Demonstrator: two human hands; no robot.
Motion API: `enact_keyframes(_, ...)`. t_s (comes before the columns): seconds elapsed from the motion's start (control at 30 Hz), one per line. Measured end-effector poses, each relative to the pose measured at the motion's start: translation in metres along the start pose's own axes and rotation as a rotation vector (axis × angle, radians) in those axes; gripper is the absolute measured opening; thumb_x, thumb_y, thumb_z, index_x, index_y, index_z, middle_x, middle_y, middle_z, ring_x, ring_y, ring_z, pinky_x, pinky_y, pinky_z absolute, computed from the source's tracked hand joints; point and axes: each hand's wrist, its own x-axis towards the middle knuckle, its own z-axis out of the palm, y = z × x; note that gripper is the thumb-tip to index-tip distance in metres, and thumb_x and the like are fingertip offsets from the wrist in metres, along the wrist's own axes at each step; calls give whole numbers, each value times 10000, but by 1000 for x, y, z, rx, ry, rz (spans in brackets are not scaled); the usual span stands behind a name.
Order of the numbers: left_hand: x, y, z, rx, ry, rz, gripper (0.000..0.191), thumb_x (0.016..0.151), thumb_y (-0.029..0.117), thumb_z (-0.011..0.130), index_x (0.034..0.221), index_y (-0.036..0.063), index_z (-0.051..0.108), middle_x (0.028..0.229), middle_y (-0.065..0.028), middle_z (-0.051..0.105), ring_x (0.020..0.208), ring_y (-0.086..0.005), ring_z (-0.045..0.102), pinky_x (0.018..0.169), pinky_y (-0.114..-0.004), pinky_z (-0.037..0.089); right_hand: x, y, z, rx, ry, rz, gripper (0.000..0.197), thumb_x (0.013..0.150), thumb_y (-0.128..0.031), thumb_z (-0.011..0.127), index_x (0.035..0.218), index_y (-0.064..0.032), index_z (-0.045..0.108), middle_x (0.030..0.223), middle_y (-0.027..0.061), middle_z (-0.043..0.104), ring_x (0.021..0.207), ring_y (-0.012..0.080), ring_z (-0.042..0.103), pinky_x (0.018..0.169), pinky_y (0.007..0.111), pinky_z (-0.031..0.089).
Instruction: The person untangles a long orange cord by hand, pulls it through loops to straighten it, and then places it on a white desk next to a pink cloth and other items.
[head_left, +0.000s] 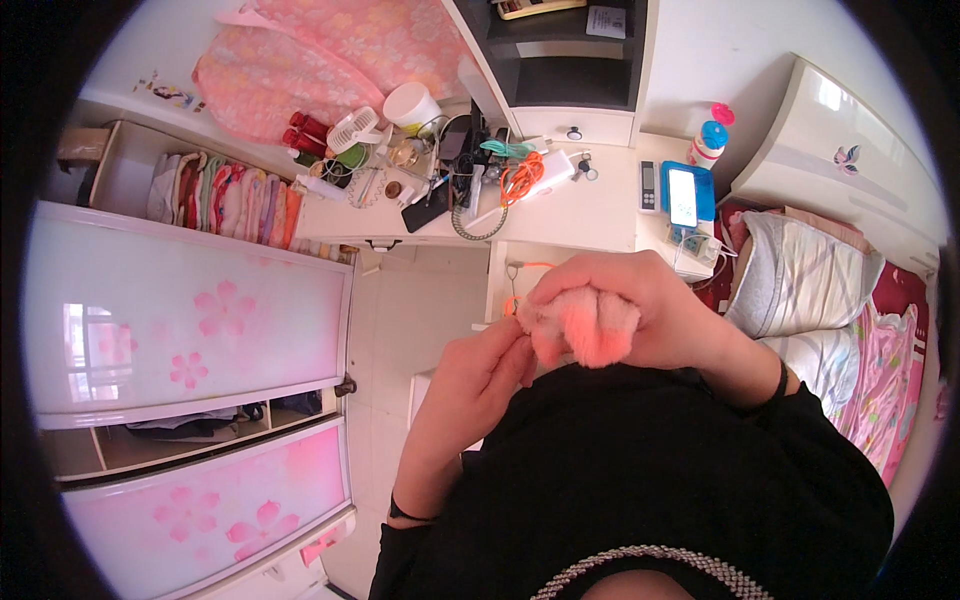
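Note:
A bunched piece of fluffy pink and white cloth (592, 326) is held in front of my chest. My right hand (649, 304) wraps around it from above and the right side. At the cloth's left edge, the fingertips and thumb of my left hand (487, 371) pinch it. The folds hide its full shape, so I cannot tell what kind of textile it is. Behind my hands is the front of a white desk (592, 221), lower than the cloth.
On the desk lie a black phone (426, 208), an orange cable (523, 180), a small white fan (355, 129) and a white tub (412, 109). A lit phone (682, 197) rests right of them. A wardrobe with sliding doors (195, 315) stands left, a bed with a pillow (806, 274) right.

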Motion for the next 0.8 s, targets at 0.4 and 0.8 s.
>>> enact_keyframes(0.4,-3,6,8,-31,134,47,76,900,50,519,922,1,573,692,-64,596,648,-133,586,615,-250,457,2,10,-8,902,72,260,469,746,-47,713,1167,-4,511,1040,79,622,960,145,578,857,280,460)
enact_keyframes(0.8,-1,-7,8,-194,121,40,90,911,49,514,938,5,587,695,-17,590,640,-64,531,583,-201,412,-5,2,-7,2,-25,53,458,647,-22,764,1071,-46,594,1008,80,625,928,164,603,818,273,465)
